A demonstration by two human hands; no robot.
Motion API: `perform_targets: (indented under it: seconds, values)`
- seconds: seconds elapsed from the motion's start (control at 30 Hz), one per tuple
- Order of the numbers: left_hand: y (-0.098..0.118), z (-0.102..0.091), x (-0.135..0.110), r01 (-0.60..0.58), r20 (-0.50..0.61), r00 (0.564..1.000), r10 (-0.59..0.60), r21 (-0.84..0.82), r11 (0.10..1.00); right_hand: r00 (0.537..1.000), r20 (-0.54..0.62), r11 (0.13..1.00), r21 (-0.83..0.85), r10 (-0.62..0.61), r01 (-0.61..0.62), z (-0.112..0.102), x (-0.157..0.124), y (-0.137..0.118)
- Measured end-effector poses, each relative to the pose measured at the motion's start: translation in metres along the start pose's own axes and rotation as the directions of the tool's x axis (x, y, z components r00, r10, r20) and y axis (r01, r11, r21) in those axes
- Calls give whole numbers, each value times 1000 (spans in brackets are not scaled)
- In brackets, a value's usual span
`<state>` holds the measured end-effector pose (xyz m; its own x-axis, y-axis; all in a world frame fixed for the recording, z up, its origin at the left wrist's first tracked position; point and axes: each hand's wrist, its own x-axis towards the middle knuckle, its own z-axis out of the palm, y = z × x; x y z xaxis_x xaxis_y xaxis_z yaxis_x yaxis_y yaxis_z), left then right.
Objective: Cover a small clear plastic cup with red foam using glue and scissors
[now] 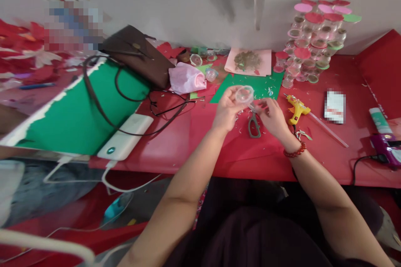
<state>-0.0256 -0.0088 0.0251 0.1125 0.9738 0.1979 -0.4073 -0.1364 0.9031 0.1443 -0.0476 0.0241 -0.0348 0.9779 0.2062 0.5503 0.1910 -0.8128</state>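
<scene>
My left hand (226, 109) grips a small clear plastic cup (244, 95), with its round rim turned towards me. Close on its right, my right hand (272, 117) has its fingers curled together near the cup's lower edge. What they pinch, if anything, is too small to make out. A red bead bracelet (295, 150) circles that wrist. Grey-handled scissors (254, 127) lie just below and between both hands, their blades pointing up towards the cup. White scraps are scattered around on the red paper (206, 129).
Stacked clear cups with coloured discs (302, 53) stand at the back right. Nearby lie a yellow glue gun (297, 110) with a glue stick and a green sheet (230, 87). Leftward are a brown bag (140, 56), glasses (166, 110) and a white power bank (125, 137).
</scene>
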Motion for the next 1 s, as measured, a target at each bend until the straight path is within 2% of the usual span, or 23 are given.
perform_targets:
  seconds: [0.07,0.17,0.3,0.43,0.53,0.63,0.77,0.9,1.0]
  values:
    - [5,-8,5,-1,-62,998,0,-18,1000,992,120,945,-327,36,5,-6,-5,-3]
    - [11,-19,11,17,-112,993,-20,-33,999,972,216,817,-574,93,49,-8,-12,-10]
    - [16,-25,14,33,-93,995,-41,-92,995,978,198,738,-669,71,82,-7,-13,-11]
    - [15,-22,12,75,-36,996,-80,-126,989,978,183,732,-679,104,49,-7,-9,-8]
    - [15,-21,11,112,-46,992,-119,-127,986,978,159,733,-680,135,10,-8,-7,-11]
    - [17,-22,12,138,-33,989,-146,-172,975,978,115,780,-622,173,-65,-11,-5,-14]
    - [19,-28,14,175,-3,983,-181,-242,954,982,7,892,-418,190,-170,-16,0,-8]
    - [17,-32,18,142,-54,986,-157,-216,966,972,-31,968,-85,235,-237,-16,6,7]
    - [14,-31,18,113,-72,989,-129,-197,974,976,4,954,209,219,-215,-15,10,13]
